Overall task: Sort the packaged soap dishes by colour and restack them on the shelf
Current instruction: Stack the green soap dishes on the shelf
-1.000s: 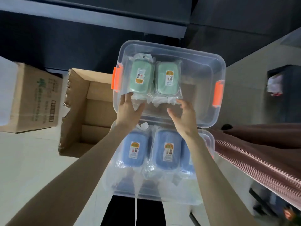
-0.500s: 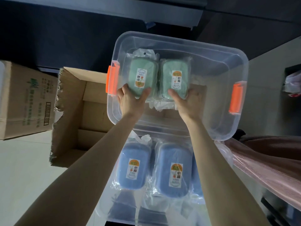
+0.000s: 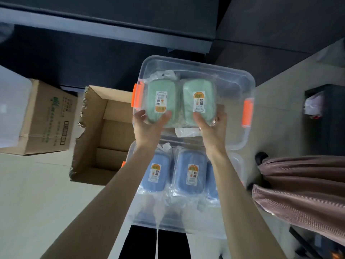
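Left hand gripped the left green dish, right hand the right green dish. We judged them light, rigid, wrap slippery: hold by near ends.

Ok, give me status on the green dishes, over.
Left hand grips left green dish. Right hand grips right green dish. Both over the far clear bin. Blue dishes lie under the forearms.

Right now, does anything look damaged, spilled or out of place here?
The open cardboard box beside the clear bin has a ragged, torn edge. Otherwise nothing: the left hand and right hand each hold a green soap dish.
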Tool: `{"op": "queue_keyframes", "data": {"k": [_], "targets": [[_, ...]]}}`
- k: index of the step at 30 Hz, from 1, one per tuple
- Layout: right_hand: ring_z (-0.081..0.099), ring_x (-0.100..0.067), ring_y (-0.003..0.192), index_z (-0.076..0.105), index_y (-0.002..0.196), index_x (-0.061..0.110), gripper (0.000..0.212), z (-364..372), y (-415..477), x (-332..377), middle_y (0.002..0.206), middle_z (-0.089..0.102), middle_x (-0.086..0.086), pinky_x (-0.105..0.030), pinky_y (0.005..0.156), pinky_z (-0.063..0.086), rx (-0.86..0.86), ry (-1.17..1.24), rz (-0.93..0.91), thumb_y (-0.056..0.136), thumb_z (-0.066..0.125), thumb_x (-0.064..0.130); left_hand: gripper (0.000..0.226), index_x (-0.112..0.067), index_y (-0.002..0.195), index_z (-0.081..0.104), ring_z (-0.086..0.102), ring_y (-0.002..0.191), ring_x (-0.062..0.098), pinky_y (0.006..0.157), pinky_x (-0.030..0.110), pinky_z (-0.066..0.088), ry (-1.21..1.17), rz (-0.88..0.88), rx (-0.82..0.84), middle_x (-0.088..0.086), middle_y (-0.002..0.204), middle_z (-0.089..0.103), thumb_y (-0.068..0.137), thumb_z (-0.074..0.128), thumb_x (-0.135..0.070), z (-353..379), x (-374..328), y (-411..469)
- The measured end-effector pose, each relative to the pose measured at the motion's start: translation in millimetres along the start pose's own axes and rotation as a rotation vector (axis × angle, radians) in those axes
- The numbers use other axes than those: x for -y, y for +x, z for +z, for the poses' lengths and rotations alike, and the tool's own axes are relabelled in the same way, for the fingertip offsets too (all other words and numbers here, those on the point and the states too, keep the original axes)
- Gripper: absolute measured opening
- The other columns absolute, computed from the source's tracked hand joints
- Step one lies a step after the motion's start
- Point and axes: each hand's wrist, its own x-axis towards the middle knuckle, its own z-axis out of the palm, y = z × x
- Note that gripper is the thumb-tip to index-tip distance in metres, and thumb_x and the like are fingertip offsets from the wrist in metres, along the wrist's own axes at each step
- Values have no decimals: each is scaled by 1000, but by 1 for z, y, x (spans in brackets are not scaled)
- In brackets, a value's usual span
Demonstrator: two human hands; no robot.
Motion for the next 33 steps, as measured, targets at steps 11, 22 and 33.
{"op": "queue_keyframes", "data": {"k": [11, 22, 33], "targets": [[68, -3, 91, 48, 124, 15, 51, 45, -156, 91, 111, 65, 4, -17, 73, 54, 135, 146, -165, 82, 76, 16, 67, -19, 125, 52, 68, 95, 8, 84, 29, 56, -270, 267, -119, -5, 107, 70, 68, 84, -28, -140, -69, -115], [65, -11, 105, 49, 129, 20, 54, 193, -331, 124, 119, 64, 1, -24, 81, 55, 245, 210, -416, 83, 75, 27, 77, -34, 134, 30, 58, 116, 18, 91, 48, 53, -530, 475, -133, 2, 132, 52, 77, 79, -17, -367, -112, -160], [63, 11, 84, 43, 107, 29, 45, 316, -391, 218, 109, 60, 10, -7, 67, 48, 257, 274, -584, 80, 79, 24, 63, -16, 118, 34, 61, 105, 12, 89, 32, 54, -517, 624, -169, 8, 125, 54, 76, 80, -13, -496, -226, -127]]}}
